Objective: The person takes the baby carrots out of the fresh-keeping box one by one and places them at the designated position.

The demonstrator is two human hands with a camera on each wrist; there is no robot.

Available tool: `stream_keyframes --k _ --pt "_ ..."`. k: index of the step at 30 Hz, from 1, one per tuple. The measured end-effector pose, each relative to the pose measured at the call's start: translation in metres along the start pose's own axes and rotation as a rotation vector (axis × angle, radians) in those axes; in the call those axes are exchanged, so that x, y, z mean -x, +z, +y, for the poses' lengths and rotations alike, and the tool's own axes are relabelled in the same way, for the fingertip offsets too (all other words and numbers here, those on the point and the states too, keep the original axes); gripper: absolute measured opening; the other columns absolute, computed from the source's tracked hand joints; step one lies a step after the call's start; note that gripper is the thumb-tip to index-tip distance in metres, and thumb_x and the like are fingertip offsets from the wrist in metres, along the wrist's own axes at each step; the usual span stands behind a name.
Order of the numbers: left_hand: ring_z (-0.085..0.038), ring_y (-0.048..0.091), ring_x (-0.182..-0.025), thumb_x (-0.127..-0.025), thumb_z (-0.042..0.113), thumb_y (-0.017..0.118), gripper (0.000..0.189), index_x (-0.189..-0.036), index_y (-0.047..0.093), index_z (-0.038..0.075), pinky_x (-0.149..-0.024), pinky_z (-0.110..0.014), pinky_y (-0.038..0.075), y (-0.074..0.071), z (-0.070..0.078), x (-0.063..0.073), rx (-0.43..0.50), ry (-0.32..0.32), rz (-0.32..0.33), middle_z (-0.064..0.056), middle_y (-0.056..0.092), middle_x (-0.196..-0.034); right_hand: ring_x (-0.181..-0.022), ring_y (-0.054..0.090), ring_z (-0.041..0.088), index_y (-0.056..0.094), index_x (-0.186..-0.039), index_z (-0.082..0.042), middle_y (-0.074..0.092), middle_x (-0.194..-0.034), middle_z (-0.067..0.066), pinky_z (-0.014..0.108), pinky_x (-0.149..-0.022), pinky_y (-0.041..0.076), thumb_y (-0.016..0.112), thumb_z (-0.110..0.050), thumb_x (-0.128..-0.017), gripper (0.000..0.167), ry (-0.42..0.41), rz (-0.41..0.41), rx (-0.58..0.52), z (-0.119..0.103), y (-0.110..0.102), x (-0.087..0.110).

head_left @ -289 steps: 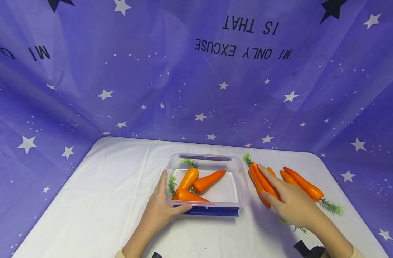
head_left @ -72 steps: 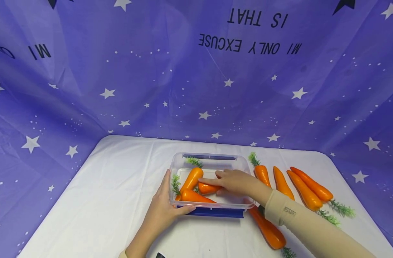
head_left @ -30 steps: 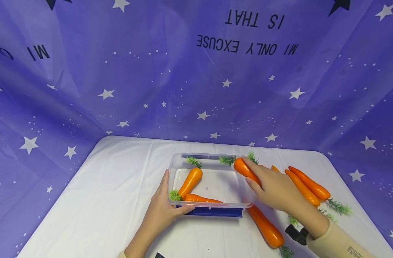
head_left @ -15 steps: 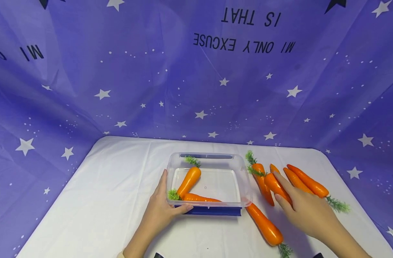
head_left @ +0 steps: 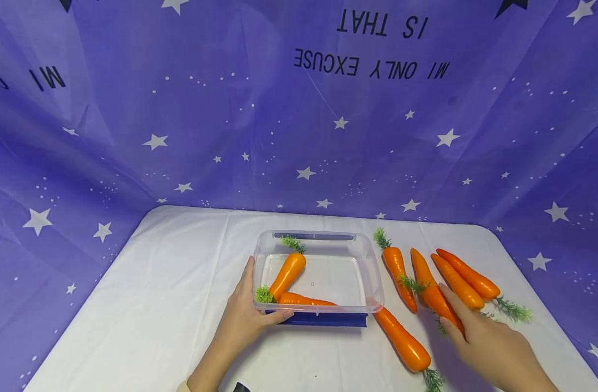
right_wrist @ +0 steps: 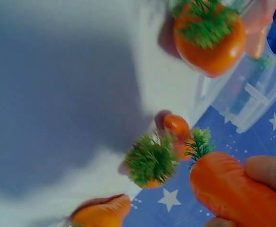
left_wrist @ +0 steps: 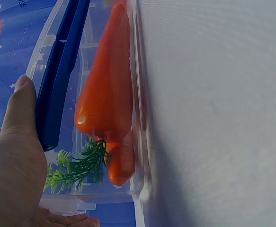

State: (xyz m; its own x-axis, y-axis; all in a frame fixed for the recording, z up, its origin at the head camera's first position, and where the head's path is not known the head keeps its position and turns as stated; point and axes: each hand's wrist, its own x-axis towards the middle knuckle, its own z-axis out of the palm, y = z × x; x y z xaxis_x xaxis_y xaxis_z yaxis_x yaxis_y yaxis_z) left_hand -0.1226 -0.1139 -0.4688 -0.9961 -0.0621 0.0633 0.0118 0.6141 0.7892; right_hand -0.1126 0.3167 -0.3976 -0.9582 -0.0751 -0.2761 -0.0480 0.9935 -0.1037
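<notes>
My left hand [head_left: 242, 316] grips the left side of a clear plastic box [head_left: 372, 261], its thumb over the blue front latch [head_left: 323, 319]. Inside lie an orange carrot [head_left: 288, 275] and another carrot [head_left: 306, 301] along the front wall, both with green tops. My right hand [head_left: 495, 343] holds a third carrot [right_wrist: 237, 189], thumb and fingers on its sides, leafy end pointing away. In the head view that carrot overlaps a loose carrot [head_left: 419, 267] on the table; whether they touch I cannot tell.
Right of the box lies a carrot [head_left: 398, 272] with its top toward the back. Another carrot [head_left: 404, 343] lies at the box's front right corner. Two more, a carrot [head_left: 458, 283] and a redder carrot [head_left: 470, 275], lie side by side farther right on the white tablecloth [head_left: 132, 305].
My right hand has lifted a carrot out of the box and carried it right and toward me, over the loose carrots. My left hand has kept its grip on the box.
</notes>
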Motion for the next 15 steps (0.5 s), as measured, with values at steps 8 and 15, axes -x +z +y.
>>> stream_keyframes --k 8,15 --pt "-0.037 0.033 -0.147 -0.057 0.075 0.081 0.14 -0.161 0.005 0.021 -0.113 -0.06 0.036 -0.001 0.001 0.001 0.011 -0.004 -0.002 -0.012 0.022 -0.165 -0.095 0.068 0.042 0.026 -0.157 -0.012 0.066 -0.125 0.022 0.056 -0.062 0.054 0.041 -0.06 -0.1 0.077 0.022 -0.054 0.028 0.001 0.017 -0.003" --pt "-0.037 0.034 -0.146 -0.057 0.074 0.081 0.14 -0.161 0.006 0.018 -0.113 -0.06 0.037 0.0 0.001 0.001 0.015 -0.001 -0.002 -0.013 0.023 -0.165 -0.085 0.069 0.034 0.026 -0.157 -0.012 0.071 -0.114 0.015 0.055 -0.062 0.055 0.042 -0.064 -0.097 0.081 0.055 -0.118 0.032 0.001 0.031 -0.004"
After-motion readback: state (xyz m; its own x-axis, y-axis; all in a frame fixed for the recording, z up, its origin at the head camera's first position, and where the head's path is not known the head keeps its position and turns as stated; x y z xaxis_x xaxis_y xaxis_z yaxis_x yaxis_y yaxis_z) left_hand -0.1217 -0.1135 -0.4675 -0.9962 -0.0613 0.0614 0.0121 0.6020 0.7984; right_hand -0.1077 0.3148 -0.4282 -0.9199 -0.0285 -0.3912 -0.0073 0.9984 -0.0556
